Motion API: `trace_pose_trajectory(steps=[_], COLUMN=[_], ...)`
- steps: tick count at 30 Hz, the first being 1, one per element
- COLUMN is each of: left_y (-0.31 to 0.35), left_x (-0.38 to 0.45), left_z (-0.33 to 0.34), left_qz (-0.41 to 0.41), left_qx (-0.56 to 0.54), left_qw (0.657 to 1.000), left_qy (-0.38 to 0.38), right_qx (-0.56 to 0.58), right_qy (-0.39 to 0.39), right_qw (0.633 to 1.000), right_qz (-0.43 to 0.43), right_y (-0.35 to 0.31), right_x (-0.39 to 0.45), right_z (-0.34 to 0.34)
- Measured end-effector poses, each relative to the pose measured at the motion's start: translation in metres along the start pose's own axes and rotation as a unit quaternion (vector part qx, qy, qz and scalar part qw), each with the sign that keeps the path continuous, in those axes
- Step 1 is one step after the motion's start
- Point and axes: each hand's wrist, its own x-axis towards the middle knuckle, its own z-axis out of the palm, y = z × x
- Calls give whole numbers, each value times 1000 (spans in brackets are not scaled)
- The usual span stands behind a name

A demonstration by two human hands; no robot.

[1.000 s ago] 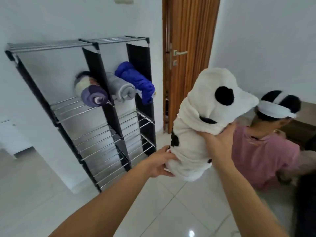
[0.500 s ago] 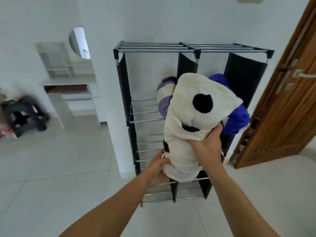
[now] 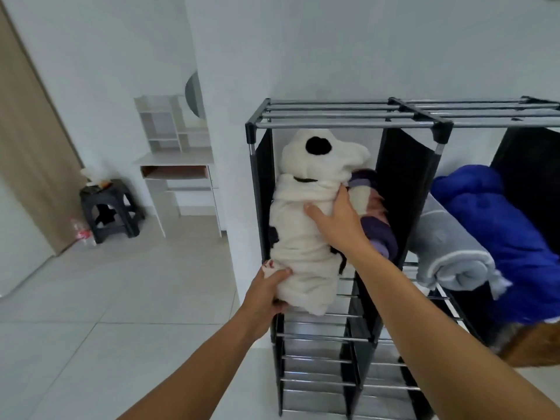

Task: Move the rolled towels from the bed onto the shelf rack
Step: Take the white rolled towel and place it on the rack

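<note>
While our left hand [image 3: 266, 287] is gripping the fluffy panda-spotted towel roll [image 3: 306, 225], our right hand [image 3: 339, 222] is pressing it, seemingly flat-fingered, onto the wire shelf rack [image 3: 348, 115].

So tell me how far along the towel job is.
Done: the purple towel, grey towel and blue towel lie on the rack. In hand: the left hand grips and the right hand presses the white spotted towel into the left compartment. Left: releasing it; the bed is out of view.

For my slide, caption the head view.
Both hands slide a white towel into the rack.
</note>
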Motion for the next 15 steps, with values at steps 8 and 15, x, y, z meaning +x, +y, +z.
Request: trace_pose_trajectory(steps=[8, 15], left_y=[28, 32], left_x=[44, 65], left_z=[-6, 3], left_qz=[60, 79], left_qx=[58, 136], left_qw=[996, 986], left_qy=[-42, -64], right_qx=[-96, -173], right_qy=[-89, -56], right_qw=[984, 976], right_qz=[121, 122], right_y=[6, 25], right_x=[55, 54], right_z=[34, 47])
